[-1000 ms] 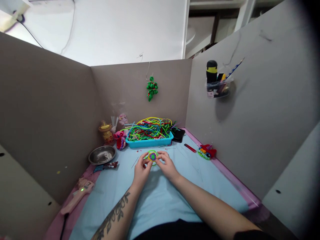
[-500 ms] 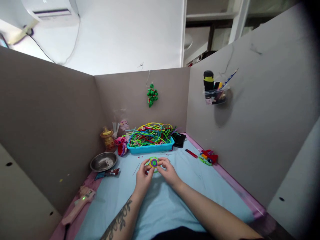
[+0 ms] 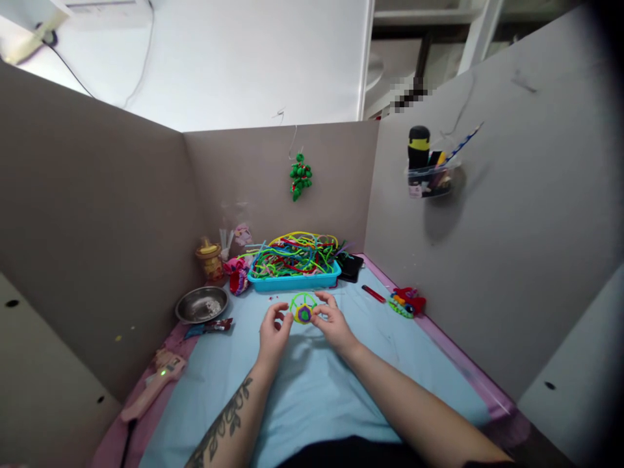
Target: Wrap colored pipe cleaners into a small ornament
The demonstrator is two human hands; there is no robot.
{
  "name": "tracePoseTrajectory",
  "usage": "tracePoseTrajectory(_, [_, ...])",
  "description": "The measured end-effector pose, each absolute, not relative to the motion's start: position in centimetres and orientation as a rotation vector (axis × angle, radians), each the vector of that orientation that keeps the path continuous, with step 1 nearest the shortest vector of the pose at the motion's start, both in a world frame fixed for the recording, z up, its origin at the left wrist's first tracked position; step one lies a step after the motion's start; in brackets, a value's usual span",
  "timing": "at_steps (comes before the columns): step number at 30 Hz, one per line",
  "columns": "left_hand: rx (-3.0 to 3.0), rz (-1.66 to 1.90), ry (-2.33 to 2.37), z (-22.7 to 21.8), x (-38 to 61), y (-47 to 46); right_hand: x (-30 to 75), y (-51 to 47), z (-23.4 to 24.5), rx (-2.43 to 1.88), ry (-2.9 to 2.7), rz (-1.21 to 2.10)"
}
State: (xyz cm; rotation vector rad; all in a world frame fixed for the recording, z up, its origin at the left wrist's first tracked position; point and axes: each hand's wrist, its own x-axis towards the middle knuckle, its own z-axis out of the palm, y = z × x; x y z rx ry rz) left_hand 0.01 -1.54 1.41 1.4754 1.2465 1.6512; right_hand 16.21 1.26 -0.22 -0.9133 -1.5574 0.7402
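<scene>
Head view, left to right. Pink glue gun and steel bowl line the left edge. Left hand: fingers curled, parted from the thumb, whose contact with the piece cannot be told. Pipe-cleaner piece: above the blue cloth, ringed disc facing the wearer, green hoop behind; long axis toward the blue tray. Right hand: thumb and forefinger pinch the disc's right side, partly hiding it. Cloth leaves room rightward, to the pink border. Forearms are cut off below.
</scene>
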Motion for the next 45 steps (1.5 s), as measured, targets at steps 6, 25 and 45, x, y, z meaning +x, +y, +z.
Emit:
tracePoseTrajectory(6, [1.314, 1.494, 1.066, 0.7, -0.2, -1.0, 16.0, 1.0, -0.4, -0.953, -1.652, 0.709])
tracePoseTrajectory(25, [1.429, 1.488, 1.074, 0.9, 0.8, -1.0, 15.5, 1.1, -0.6, -0.895, -1.555, 0.814])
tracePoseTrajectory(45, [1.617, 1.291, 1.094, 1.1, 0.4, -1.6, 15.5, 1.6, -0.1, -0.909, -1.457, 1.11])
